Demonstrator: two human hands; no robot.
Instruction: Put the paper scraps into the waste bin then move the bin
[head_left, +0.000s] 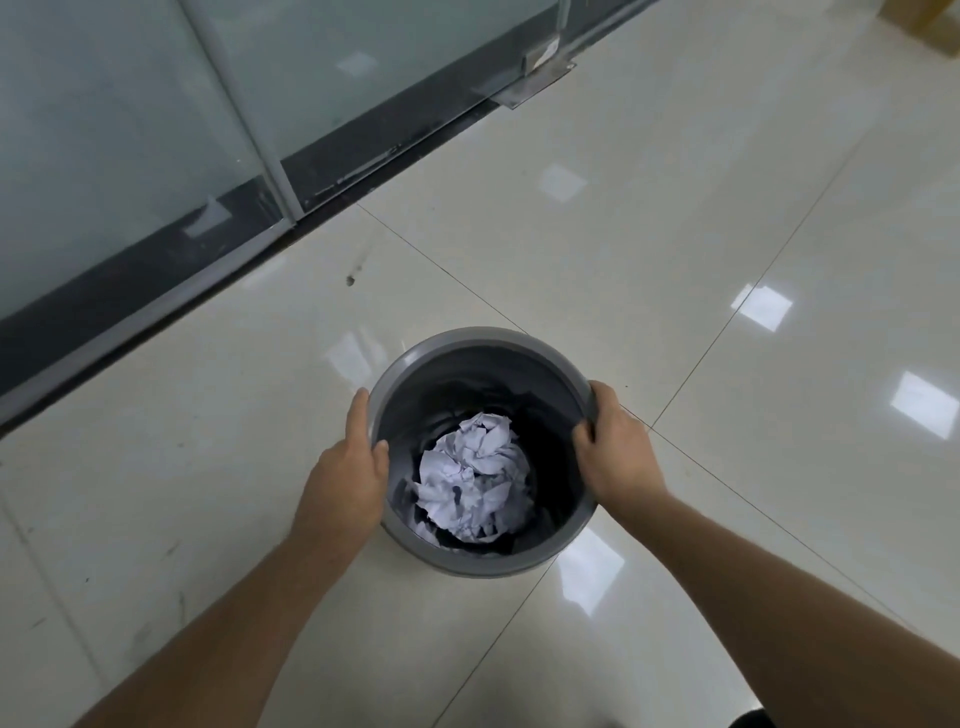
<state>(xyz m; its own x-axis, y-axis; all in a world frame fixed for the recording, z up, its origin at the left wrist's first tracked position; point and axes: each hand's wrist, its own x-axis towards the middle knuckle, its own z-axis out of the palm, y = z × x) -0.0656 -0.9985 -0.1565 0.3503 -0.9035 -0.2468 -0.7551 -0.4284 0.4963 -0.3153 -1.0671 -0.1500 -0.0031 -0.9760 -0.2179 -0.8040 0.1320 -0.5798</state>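
Grip: left hand and right hand each clamped on opposite sides of the waste bin rim, thumbs inside | left edge – glass partition with dark base strip | bin upright on tiled floor, paper scraps crumpled inside | right – open glossy tiles | no readable writing

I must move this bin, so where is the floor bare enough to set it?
Bare tiles lie right of the bin, and ahead up to the glass wall. Only the dark sill hems the left.
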